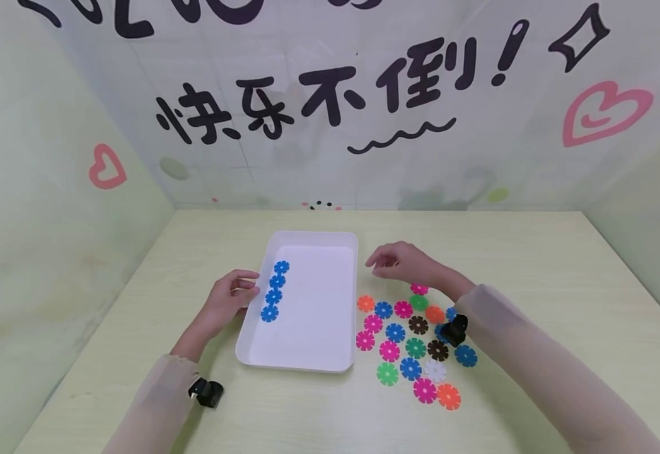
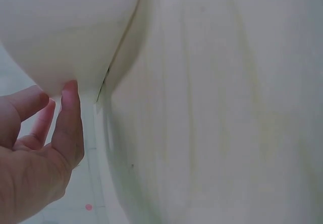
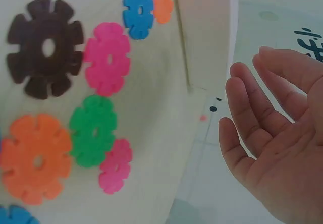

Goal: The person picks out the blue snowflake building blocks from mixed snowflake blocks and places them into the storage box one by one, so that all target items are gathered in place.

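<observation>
A white rectangular tray (image 1: 324, 302) rests on the table, with several blue snowflake discs (image 1: 273, 296) in a column along its left side. My left hand (image 1: 232, 296) holds the tray's left rim; in the left wrist view its fingertips (image 2: 70, 90) meet the outer wall near the corner. My right hand (image 1: 400, 261) hovers off the tray's upper right side, fingers loosely bent and nothing between them. Below it lie loose snowflake discs in several colours, among them a brown disc (image 3: 63, 62), an orange disc (image 3: 36, 161) and a green disc (image 3: 103, 128).
The loose discs spread over the pale wooden table (image 1: 284, 410) to the tray's right, some partly hidden by the right wrist camera (image 1: 454, 330). Another wrist camera (image 1: 207, 392) sits on the left sleeve. A printed backdrop (image 1: 307, 170) stands behind the table.
</observation>
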Available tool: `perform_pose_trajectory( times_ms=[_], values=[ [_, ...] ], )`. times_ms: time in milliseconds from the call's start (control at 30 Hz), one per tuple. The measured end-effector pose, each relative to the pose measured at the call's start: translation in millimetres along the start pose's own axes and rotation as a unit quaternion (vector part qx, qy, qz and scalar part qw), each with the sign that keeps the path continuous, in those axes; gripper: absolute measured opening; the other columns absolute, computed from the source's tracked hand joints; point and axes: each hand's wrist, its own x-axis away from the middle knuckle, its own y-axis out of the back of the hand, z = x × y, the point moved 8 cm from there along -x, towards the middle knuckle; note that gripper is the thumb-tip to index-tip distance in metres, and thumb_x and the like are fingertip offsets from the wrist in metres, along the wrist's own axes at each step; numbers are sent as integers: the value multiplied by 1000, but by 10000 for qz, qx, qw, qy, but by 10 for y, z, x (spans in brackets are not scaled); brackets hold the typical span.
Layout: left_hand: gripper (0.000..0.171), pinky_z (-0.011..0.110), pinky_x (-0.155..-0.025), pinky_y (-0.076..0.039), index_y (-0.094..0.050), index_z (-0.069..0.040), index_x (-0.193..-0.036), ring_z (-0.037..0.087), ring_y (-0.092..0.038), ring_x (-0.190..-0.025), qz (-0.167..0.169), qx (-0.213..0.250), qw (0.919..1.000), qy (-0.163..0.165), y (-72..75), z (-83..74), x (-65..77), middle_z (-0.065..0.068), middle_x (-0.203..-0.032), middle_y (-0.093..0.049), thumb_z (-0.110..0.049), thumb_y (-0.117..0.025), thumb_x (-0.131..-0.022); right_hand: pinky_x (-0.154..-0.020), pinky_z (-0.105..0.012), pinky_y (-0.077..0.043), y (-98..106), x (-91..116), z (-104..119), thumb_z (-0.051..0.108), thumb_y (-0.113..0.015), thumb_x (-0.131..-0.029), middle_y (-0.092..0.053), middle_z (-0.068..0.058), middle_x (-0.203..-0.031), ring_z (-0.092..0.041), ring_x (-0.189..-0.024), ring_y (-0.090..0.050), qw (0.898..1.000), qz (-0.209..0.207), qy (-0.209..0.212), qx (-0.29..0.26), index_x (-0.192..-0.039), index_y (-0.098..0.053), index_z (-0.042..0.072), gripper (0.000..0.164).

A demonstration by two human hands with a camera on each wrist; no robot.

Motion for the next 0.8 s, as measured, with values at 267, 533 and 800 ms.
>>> perform_pose_trajectory(
  times_ms=[267,533,800],
  values=[
    [37,32,-73,-52,-47,-7,-126,28,-55,-94,45,59,10000,-16,8,-47,14,16,-113,-50,-15,-57,-91,-72,-29,-51,-159,208,-251,13,-71,-80,-59,-3,-97,-20,-90,-54,9982,206,-513,220,-106,-65,9,27],
    [37,33,-73,-52,-47,-6,-126,28,-55,-93,50,83,9999,-32,4,-61,12,17,-112,-50,-15,-57,-91,-69,-27,-50,-287,241,-299,11,-77,-74,-54,-3,-94,-19,-88,-50,9953,538,-653,481,-101,-66,12,30],
    [37,33,-73,-52,-47,-6,-126,28,-55,-94,28,27,10000,10,2,-56,19,16,-113,-50,-15,-57,-92,-69,-26,-49,-354,260,-308,11,-79,-71,-53,-2,-89,-18,-83,-49,9934,594,-689,693,-97,-65,14,29]
  ],
)
